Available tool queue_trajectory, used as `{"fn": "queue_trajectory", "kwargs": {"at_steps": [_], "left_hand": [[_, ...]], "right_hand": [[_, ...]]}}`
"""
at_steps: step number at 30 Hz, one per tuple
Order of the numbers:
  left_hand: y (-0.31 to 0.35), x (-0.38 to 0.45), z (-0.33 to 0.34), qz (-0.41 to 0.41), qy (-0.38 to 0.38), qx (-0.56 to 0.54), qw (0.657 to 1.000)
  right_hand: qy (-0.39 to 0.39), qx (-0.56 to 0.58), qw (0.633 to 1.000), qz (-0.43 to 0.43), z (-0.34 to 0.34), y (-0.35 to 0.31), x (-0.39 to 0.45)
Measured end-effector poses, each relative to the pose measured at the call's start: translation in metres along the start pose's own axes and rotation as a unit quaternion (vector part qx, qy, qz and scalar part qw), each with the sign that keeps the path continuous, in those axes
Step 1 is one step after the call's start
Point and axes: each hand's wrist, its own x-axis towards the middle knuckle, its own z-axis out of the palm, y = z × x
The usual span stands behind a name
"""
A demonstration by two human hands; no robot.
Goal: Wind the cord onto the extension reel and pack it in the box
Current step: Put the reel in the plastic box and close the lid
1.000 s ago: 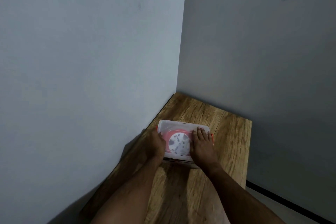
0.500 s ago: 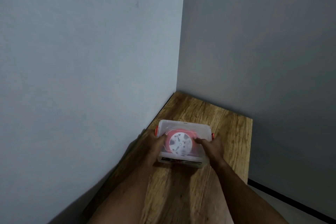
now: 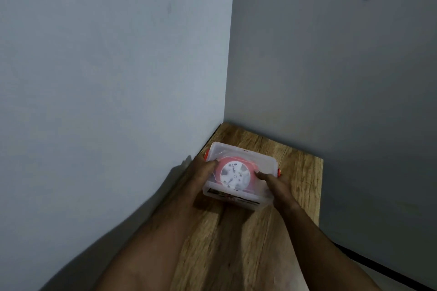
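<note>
**Grey corner, wooden desk, box held at both ends**

Wood-grain desk [image 3: 238,243] fills the lower centre of the frame, with my two bare forearms reaching up it. My left hand [image 3: 201,172] wraps its grip round the left end of the clear plastic box [image 3: 264,168], thumb on the lid. My right hand [image 3: 275,184] clasps the right end the same way. Inside, seen through the lid, lies the red and white extension reel [image 3: 235,173]. Beyond the box, two grey walls [image 3: 118,66] meet in the corner.
</note>
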Motion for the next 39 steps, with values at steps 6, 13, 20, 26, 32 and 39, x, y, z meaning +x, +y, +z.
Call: {"fn": "queue_trajectory", "kwargs": {"at_steps": [6,13,20,26,32,39], "left_hand": [[0.041,0.027,0.022,0.027,-0.01,-0.006,1.0],[0.07,0.107,0.071,0.024,-0.036,0.0,0.999],[0.113,0.125,0.083,0.087,-0.082,0.056,0.991],[0.121,0.168,0.108,0.074,-0.126,0.063,0.987],[0.122,0.181,0.127,0.082,-0.14,0.051,0.985],[0.125,0.181,0.128,0.075,-0.153,0.057,0.984]], "right_hand": [[0.024,-0.018,0.999,-0.016,-0.016,-0.038,0.034],[0.05,-0.002,0.999,-0.001,-0.035,-0.053,0.095],[0.078,0.001,0.997,0.016,-0.044,-0.05,0.157],[0.118,-0.025,0.993,0.021,-0.048,-0.042,0.193],[0.136,-0.029,0.99,0.03,-0.049,-0.033,0.208],[0.114,-0.039,0.992,0.045,-0.052,-0.036,0.211]]}}
